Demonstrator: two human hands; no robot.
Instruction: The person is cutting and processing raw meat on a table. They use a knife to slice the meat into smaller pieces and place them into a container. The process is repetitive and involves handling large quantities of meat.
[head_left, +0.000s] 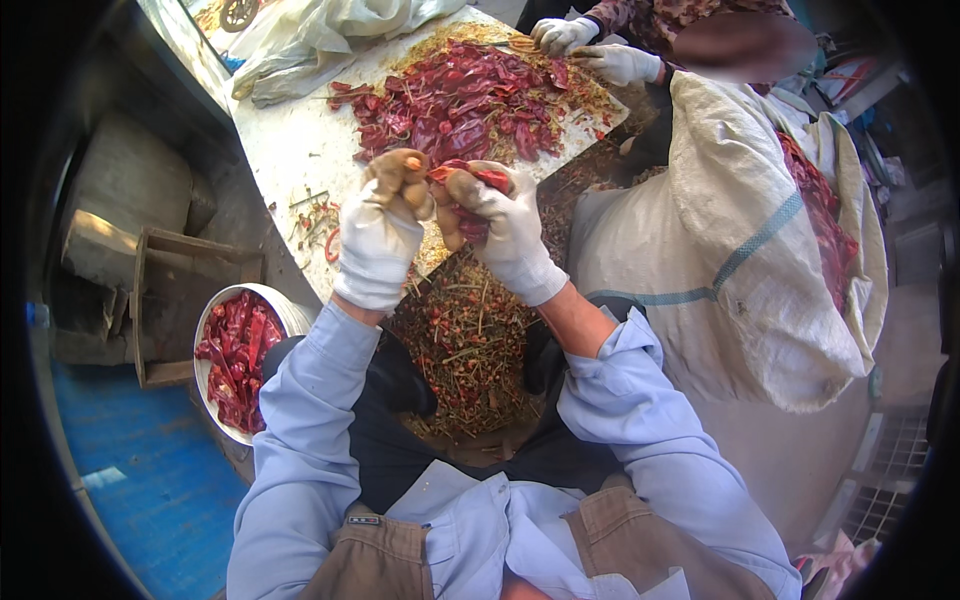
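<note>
Both my hands wear stained white knit gloves and are raised over the near edge of a white board (274, 146). Dried red chili peppers (474, 217) are gripped in my right hand (499, 225). Close beside it, my left hand (386, 217) has its fingers curled, with a small orange-red piece at the fingertips; whether this is a pepper scrap or a bare fingertip I cannot tell. Beyond my hands a heap of dried red chili peppers (457, 94) lies on the board. Loose stems (311, 217) are scattered on the board left of my left hand.
A white bucket (296, 307) of red peppers stands at left, near a wooden crate (142, 300). Stems and scraps (465, 337) cover the floor between my legs. A large woven sack (645, 247) with peppers stands at right. Another person's gloved hands (600, 52) work at the board's far corner.
</note>
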